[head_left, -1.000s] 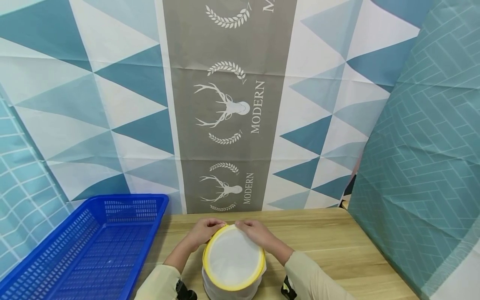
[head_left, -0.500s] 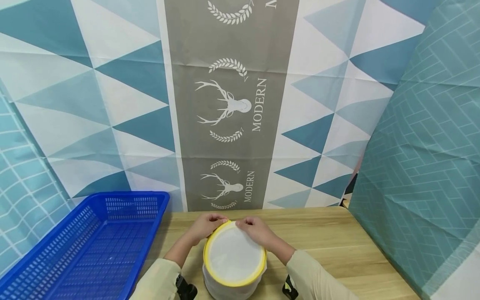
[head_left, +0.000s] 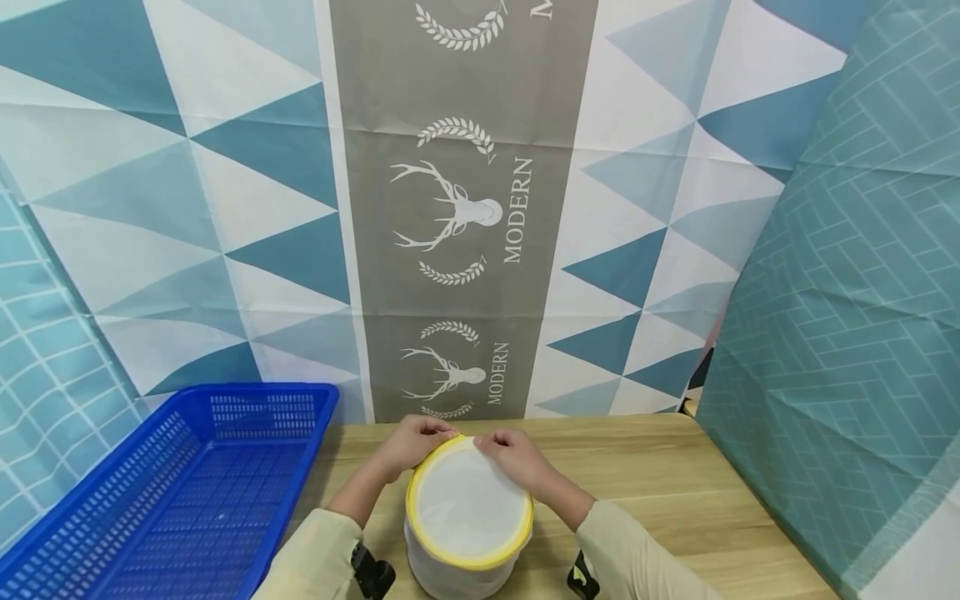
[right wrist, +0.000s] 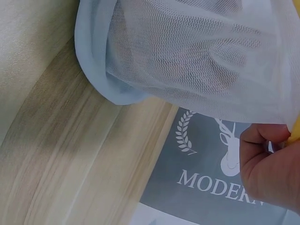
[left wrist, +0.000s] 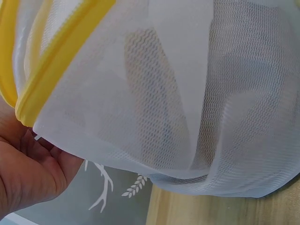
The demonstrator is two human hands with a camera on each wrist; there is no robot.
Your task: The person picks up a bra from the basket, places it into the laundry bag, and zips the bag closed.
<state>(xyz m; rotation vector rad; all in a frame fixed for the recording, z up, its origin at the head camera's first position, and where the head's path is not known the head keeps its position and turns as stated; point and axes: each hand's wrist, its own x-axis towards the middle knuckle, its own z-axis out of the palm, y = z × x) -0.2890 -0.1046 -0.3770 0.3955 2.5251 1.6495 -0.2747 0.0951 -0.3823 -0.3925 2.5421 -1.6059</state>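
Observation:
A round white mesh laundry bag (head_left: 471, 504) with yellow trim stands on the table in the head view, its flat lid tilted toward the camera. At the lid's far left edge, my left hand (head_left: 415, 443) pinches the yellow rim. Just across from it, the fingers of my right hand (head_left: 517, 458) pinch the rim at the far right. The left wrist view shows the mesh side (left wrist: 154, 93) with folds and two yellow bands (left wrist: 61, 61) near the left hand. In the right wrist view, thumb and curled finger (right wrist: 267, 140) meet at the yellow edge; the fingertips are partly hidden.
A blue plastic basket (head_left: 281, 492) with slotted walls lies to the left. The wooden table (head_left: 637, 467) reaches back to a patterned cloth (head_left: 450, 292) behind. A teal cloth (head_left: 840, 375) borders the right side.
Both hands and the bag's far rim have risen slightly in the head view. The left hand has shifted a little farther away along the rim; both hands keep their grip.

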